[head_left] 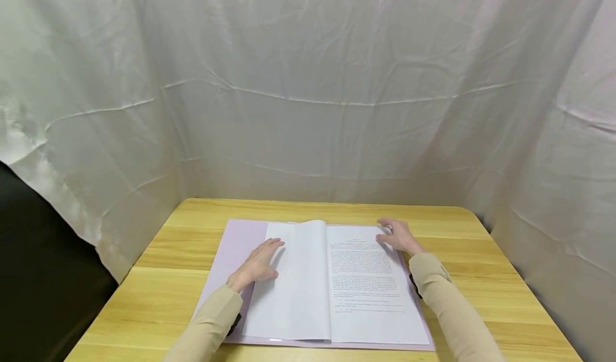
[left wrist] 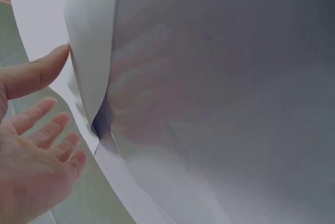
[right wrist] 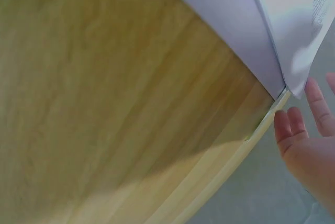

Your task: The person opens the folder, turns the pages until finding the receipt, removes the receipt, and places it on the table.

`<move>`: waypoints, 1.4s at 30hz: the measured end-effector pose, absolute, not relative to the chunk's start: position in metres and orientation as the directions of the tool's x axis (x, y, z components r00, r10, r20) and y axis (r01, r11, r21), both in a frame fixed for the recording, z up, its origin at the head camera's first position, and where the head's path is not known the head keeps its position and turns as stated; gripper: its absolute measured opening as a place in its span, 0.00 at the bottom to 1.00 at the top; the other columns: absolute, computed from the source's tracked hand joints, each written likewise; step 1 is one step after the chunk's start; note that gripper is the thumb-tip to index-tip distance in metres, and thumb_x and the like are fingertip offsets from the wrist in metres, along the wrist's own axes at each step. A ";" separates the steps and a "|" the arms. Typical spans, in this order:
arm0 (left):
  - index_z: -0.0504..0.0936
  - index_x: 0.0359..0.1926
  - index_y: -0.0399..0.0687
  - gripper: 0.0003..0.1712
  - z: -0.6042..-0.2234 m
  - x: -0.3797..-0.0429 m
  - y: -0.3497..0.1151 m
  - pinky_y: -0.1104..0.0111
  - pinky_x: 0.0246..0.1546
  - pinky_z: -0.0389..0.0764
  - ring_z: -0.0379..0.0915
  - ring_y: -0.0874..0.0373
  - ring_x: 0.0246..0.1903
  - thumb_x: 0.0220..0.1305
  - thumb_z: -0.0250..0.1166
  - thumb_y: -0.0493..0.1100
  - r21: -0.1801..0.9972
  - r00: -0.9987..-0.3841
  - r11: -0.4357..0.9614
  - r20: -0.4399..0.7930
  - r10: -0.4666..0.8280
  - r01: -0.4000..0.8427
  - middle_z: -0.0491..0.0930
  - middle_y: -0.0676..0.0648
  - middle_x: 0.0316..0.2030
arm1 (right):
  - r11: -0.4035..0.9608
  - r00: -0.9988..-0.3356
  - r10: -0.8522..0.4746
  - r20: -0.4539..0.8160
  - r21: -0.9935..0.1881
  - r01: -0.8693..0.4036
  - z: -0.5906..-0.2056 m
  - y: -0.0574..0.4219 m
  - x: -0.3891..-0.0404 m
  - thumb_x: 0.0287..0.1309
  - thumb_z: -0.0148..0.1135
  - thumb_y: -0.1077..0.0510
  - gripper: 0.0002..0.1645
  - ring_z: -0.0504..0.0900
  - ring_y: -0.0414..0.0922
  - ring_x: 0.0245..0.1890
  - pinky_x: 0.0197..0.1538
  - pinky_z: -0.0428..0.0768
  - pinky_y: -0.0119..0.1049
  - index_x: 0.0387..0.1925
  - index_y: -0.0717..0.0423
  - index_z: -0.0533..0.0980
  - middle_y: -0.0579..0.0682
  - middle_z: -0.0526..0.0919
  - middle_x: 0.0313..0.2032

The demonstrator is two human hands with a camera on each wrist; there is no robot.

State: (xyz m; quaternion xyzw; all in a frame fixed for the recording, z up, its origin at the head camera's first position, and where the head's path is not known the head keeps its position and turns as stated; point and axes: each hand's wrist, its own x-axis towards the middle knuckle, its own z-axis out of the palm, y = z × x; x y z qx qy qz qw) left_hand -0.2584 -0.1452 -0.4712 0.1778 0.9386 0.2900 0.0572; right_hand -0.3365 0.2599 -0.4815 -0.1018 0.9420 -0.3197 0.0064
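A document folder with a lilac cover (head_left: 240, 244) lies spread on the wooden table. Its left page (head_left: 298, 292) is blank and bulges up near the fold; the right page (head_left: 366, 276) carries printed text. Over the left page's outer side, my left hand (head_left: 258, 266) has its fingers loosely extended, and in the left wrist view its thumb (left wrist: 39, 75) reaches a paper edge. At the upper right corner of the printed page is my right hand (head_left: 399, 237), fingers spread and slightly bent. Its fingertips are right at the page corner (right wrist: 297, 85) in the right wrist view.
The light wooden table (head_left: 481, 276) has rounded far corners. Grey cloth curtains (head_left: 337, 126) hang behind it and on both sides. Something black (head_left: 43, 266) shows at the lower left beyond the table.
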 end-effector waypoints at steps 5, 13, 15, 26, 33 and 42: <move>0.68 0.69 0.33 0.45 -0.472 -0.259 -0.146 0.38 0.74 0.57 0.56 0.33 0.73 0.48 0.73 0.27 0.581 -0.927 0.758 -0.012 0.374 0.298 0.63 0.31 0.72 | 0.788 -0.977 -0.187 0.105 -0.578 -0.213 -0.486 0.262 -0.338 0.57 0.68 0.62 0.31 0.72 0.70 0.61 0.67 0.68 0.66 0.61 0.70 0.73 0.72 0.79 0.57; 0.66 0.69 0.31 0.44 -0.472 -0.257 -0.146 0.40 0.74 0.58 0.56 0.31 0.73 0.49 0.70 0.25 0.633 -0.915 0.713 -0.018 0.403 0.302 0.62 0.29 0.72 | 0.773 -0.988 -0.110 0.111 -0.615 -0.155 -0.486 0.264 -0.339 0.58 0.66 0.63 0.26 0.74 0.66 0.56 0.63 0.71 0.63 0.58 0.70 0.76 0.72 0.79 0.53; 0.66 0.69 0.30 0.43 -0.472 -0.257 -0.146 0.40 0.75 0.57 0.56 0.31 0.73 0.49 0.70 0.25 0.640 -0.909 0.703 -0.017 0.417 0.311 0.62 0.28 0.72 | 0.768 -0.993 -0.078 0.083 -0.630 -0.113 -0.484 0.264 -0.339 0.60 0.65 0.63 0.26 0.74 0.65 0.56 0.63 0.73 0.62 0.59 0.69 0.76 0.72 0.77 0.56; 0.64 0.69 0.28 0.42 -0.474 -0.262 -0.148 0.42 0.76 0.57 0.56 0.31 0.73 0.54 0.70 0.29 0.623 -0.886 0.709 -0.053 0.460 0.331 0.62 0.26 0.71 | 0.767 -0.998 0.036 0.058 -0.642 -0.010 -0.485 0.268 -0.338 0.60 0.67 0.60 0.20 0.72 0.53 0.42 0.42 0.69 0.40 0.52 0.67 0.79 0.61 0.78 0.41; 0.63 0.69 0.26 0.40 -0.473 -0.262 -0.149 0.41 0.76 0.55 0.54 0.30 0.74 0.59 0.68 0.34 0.632 -0.873 0.700 -0.076 0.482 0.332 0.60 0.26 0.72 | 0.794 -0.994 0.049 0.095 -0.607 -0.018 -0.482 0.268 -0.336 0.63 0.64 0.59 0.11 0.69 0.49 0.32 0.33 0.63 0.35 0.35 0.66 0.79 0.55 0.72 0.27; 0.63 0.71 0.29 0.39 -0.472 -0.261 -0.150 0.43 0.77 0.53 0.51 0.33 0.76 0.62 0.67 0.38 0.622 -0.873 0.721 -0.121 0.473 0.304 0.57 0.29 0.75 | 0.792 -0.991 0.048 0.124 -0.609 -0.038 -0.479 0.267 -0.334 0.71 0.56 0.55 0.21 0.81 0.62 0.52 0.57 0.77 0.56 0.52 0.68 0.82 0.68 0.85 0.51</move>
